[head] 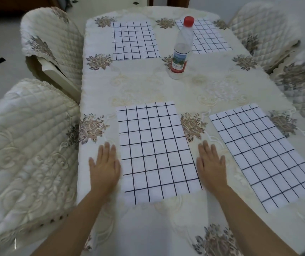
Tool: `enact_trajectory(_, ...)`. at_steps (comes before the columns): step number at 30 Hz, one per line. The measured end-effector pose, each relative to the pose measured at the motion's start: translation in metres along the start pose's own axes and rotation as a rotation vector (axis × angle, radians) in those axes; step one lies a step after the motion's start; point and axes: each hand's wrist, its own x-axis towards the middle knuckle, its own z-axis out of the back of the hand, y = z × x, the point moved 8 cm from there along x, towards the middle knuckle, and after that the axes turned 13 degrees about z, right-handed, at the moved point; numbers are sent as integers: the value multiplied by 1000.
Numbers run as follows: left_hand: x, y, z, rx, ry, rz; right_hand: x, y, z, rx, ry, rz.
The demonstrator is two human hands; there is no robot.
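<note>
A white placemat with a dark grid (155, 150) lies on the cream embroidered tablecloth (166, 89) right in front of me. My left hand (104, 167) rests flat on the cloth at the mat's left edge, fingers straight. My right hand (210, 166) lies flat at the mat's right edge, fingers straight too. Neither hand holds anything. A second grid placemat (264, 154) lies to the right, turned at a slight angle. Two more grid placemats, one at the far left (135, 40) and one at the far right (207, 36), lie across the table.
A clear plastic bottle (181, 50) with a red cap and red label stands upright past the table's middle. Quilted cream chairs stand at the near left (24, 154), far left (53, 41) and right (264, 32) of the table.
</note>
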Motion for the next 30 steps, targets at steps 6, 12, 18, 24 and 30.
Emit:
enact_trajectory(6,-45,-71,11,-70,-47,-105,-12,52,5,91,-40,17)
enact_trajectory(12,-106,-135,-29,44,68,-424,-47,54,-19,28,20,152)
enact_trajectory(18,-93,-88,-34,70,35,-372,-79,-32,-3,45,-10,99)
enact_trajectory(24,-85,-135,-14,-65,48,-108,-72,-47,22,252,-100,112)
enact_trajectory(30,-116,-244,-25,-482,295,82,-55,-94,62,798,-50,-68)
